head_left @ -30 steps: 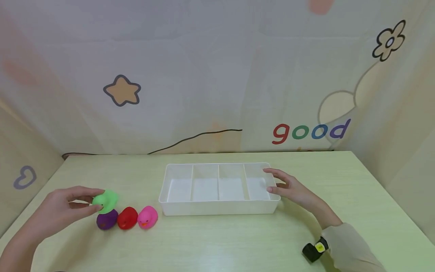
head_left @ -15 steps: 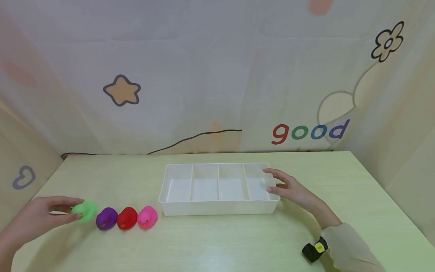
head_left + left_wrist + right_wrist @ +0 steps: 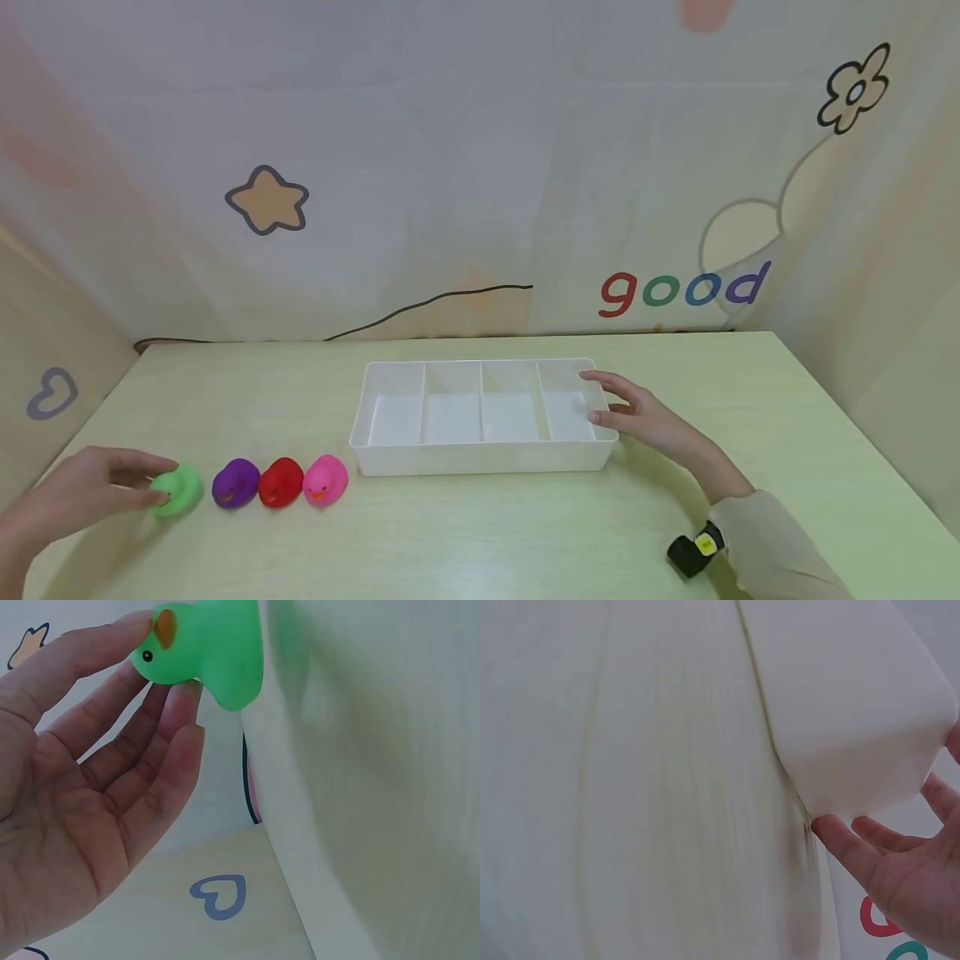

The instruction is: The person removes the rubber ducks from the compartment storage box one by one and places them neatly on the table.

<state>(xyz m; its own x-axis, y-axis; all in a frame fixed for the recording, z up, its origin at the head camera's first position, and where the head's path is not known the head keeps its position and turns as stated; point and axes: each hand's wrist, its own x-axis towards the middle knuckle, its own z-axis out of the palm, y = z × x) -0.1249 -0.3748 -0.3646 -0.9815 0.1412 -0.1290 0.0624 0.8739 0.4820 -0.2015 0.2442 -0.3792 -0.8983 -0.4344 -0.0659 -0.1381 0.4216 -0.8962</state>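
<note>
A green rubber duck (image 3: 177, 490) sits on the pale table at the left end of a row with a purple duck (image 3: 235, 483), a red duck (image 3: 280, 482) and a pink duck (image 3: 326, 479). My left hand (image 3: 146, 487) pinches the green one; in the left wrist view the thumb and fingers (image 3: 176, 705) hold the green duck (image 3: 210, 652) by its head. Right of the row stands a white divided tray (image 3: 480, 461) with several empty compartments. My right hand (image 3: 609, 407) touches the tray's right end with relaxed fingers, seen close as fingertips (image 3: 840, 832) against the tray (image 3: 840, 697).
The table (image 3: 480, 533) is closed in by a printed cloth backdrop behind and on both sides. A black wrist-worn device (image 3: 693, 552) sits on my right forearm near the front edge.
My left hand has carried the green duck from above the purple duck down and to the left, onto the table at the row's left end. The right hand has stayed on the tray.
</note>
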